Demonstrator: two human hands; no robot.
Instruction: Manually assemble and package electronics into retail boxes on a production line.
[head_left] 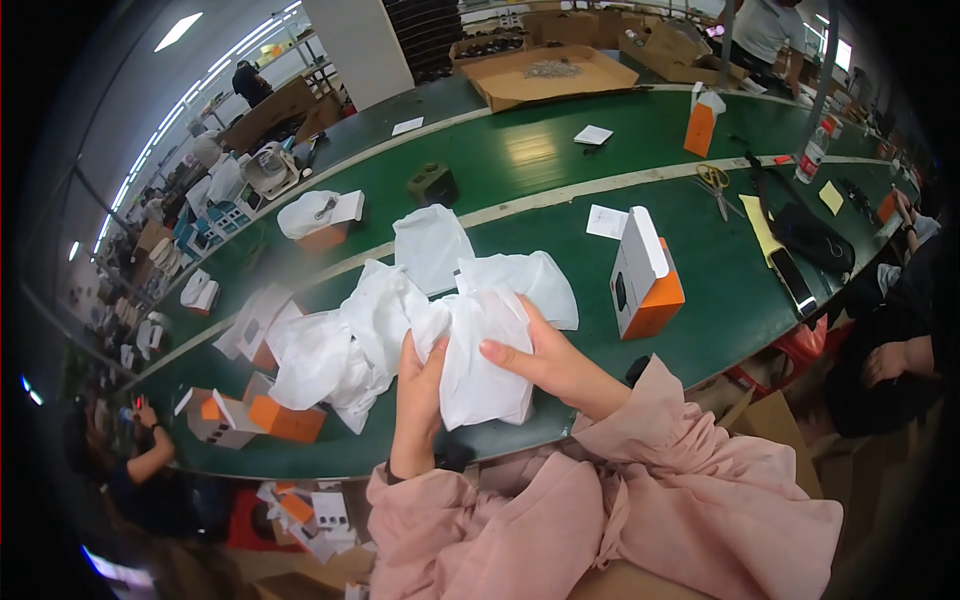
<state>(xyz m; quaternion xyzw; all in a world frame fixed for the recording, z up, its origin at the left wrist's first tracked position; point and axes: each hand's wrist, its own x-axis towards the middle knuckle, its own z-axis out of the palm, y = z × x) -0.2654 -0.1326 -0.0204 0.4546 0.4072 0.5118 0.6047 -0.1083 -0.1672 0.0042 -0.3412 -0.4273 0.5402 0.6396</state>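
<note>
Head view: two hands in loose pink sleeves meet at the near edge of a long green table (520, 160). The left hand (418, 385) has its fingers closed around a white bag (478, 370), gripping its left side from below. The right hand (545, 362) lies against the bag's right side, its fingers (500, 352) narrow and pressed onto the plastic, thumb toward the top. The bag stands bunched between the two hands, just above the table's front edge.

Just left of it, touching, lies a heap of crumpled white bags (340, 350), and another flat white bag (430, 245) lies behind. To the right, near but apart from the hands, an orange and white box (645, 280) stands upright with its lid flap raised. At the left end lie several more orange boxes (270, 415), some open and tipped over.

Farther back on the table are a small dark cube (432, 183), scissors (713, 182) with yellow handles, a paper slip (593, 134) and a tall orange carton (701, 125). A flat cardboard tray (550, 75) sits at the far side. Another person's arm (150, 455) shows at the lower left.
</note>
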